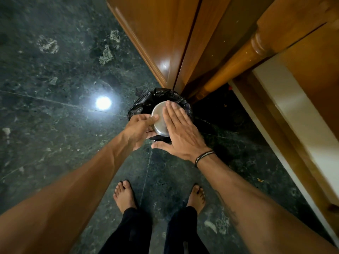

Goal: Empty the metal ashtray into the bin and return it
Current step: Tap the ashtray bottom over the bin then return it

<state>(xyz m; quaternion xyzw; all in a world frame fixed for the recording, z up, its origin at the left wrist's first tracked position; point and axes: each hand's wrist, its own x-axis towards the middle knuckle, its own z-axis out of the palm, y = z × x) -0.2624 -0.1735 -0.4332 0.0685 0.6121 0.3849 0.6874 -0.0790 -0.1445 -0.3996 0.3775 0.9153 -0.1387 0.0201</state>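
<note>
The round metal ashtray is turned upside down over the bin, a small floor bin lined with a black plastic bag. My left hand grips the ashtray's near left rim, thumb on its base. My right hand lies flat, fingers together, on the upturned base. The ashtray and my hands hide the bin's inside.
The bin stands on a dark green marble floor in the corner by a wooden cabinet and a turned wooden post. A white and wood edge runs along the right. My bare feet stand just behind the bin.
</note>
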